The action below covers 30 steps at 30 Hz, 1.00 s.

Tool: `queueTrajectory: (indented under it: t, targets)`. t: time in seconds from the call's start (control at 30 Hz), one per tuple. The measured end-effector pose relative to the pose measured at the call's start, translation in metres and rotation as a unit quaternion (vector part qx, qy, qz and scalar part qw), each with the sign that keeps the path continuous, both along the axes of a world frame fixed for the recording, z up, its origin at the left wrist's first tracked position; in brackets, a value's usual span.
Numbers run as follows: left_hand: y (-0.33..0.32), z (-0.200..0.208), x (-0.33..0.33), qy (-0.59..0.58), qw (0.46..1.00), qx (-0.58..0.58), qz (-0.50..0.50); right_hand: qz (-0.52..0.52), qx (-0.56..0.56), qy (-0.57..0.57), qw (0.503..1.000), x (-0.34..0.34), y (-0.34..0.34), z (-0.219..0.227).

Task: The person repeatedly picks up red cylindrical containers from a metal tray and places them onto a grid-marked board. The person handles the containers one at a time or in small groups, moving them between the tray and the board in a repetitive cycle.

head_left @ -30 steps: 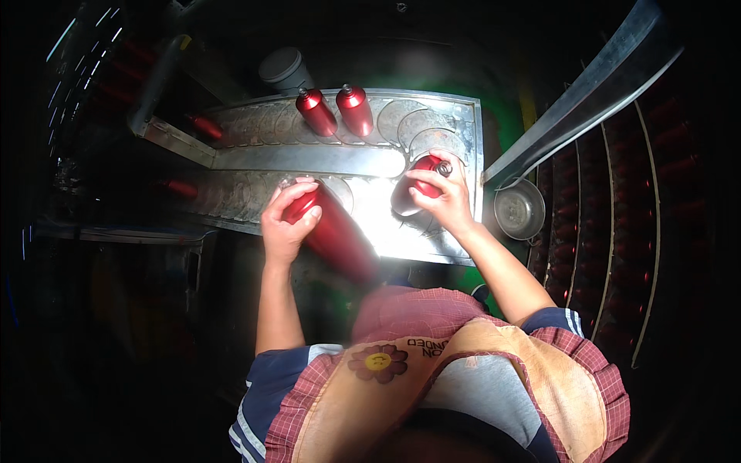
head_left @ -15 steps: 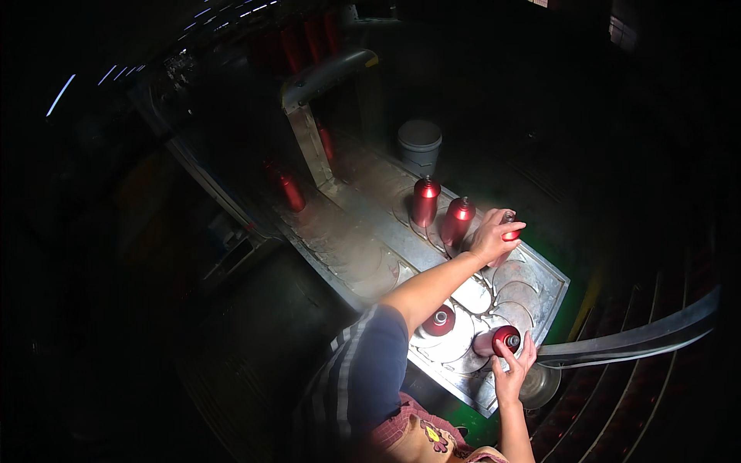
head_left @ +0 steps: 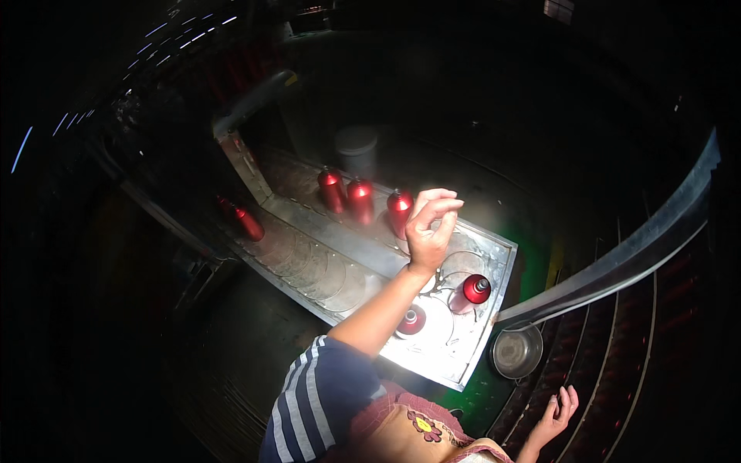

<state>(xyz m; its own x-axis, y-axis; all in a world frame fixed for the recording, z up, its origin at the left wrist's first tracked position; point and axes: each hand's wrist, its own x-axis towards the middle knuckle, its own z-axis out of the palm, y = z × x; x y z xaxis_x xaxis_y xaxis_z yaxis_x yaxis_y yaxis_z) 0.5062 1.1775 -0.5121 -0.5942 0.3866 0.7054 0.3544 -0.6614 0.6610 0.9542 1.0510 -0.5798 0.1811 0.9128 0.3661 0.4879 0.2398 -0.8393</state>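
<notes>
My left hand (head_left: 432,225) is raised over the metal conveyor table, just right of a red metal bottle (head_left: 399,211). Its fingers are bent and a little apart, with nothing visible between them. Two more red bottles, one (head_left: 360,204) beside the other (head_left: 332,193), stand along the far edge. Nearer me, a red bottle (head_left: 472,292) is at the table's right end. Another bottle (head_left: 411,319) stands under bright light, partly hidden by my left forearm. My right hand (head_left: 556,417) is off the table at the lower right, open and holding nothing.
The conveyor table (head_left: 505,262) has a raised rim and runs toward a metal arch (head_left: 248,166). A red bottle (head_left: 248,224) stands far left. A metal bowl (head_left: 517,351) sits beside the right end, below a curved metal strip (head_left: 610,262). A bucket (head_left: 356,150) is behind.
My left hand has come off the far-edge bottle, which now stands with that row. My right hand has let go of the near bottle and drawn away to the lower right. The view has shifted.
</notes>
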Motion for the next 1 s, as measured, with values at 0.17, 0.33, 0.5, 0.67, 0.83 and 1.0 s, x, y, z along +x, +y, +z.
queueTrajectory:
  t: [0.17, 0.33, 0.5, 0.67, 0.83, 1.0]
  targets:
    - [-0.052, -0.004, 0.192, -0.056, 0.946, 0.016, -0.320, -0.113, 0.082, -0.043, 0.989, 0.119, -0.007, 0.054]
    - [-0.033, 0.001, 0.400, 0.030, 0.809, -0.157, -0.565, -0.244, 0.177, -0.211, 0.930, 0.339, -0.024, 0.126]
    - [0.032, 0.064, 0.595, 0.137, 0.761, -0.162, -0.613, -0.496, 0.086, -0.348, 0.791, 0.550, -0.053, 0.190]
    - [0.105, 0.116, 0.810, 0.388, 0.767, 0.019, -0.511, -0.465, -0.059, -0.325, 0.821, 0.650, -0.047, 0.175]
    - [0.148, 0.117, 0.933, 0.516, 0.725, -0.064, -0.452, -0.456, -0.048, -0.264, 0.848, 0.667, -0.052, 0.152]
    - [0.139, 0.095, 0.935, 0.541, 0.732, -0.057, -0.409, -0.469, -0.025, -0.257, 0.845, 0.667, -0.057, 0.139]
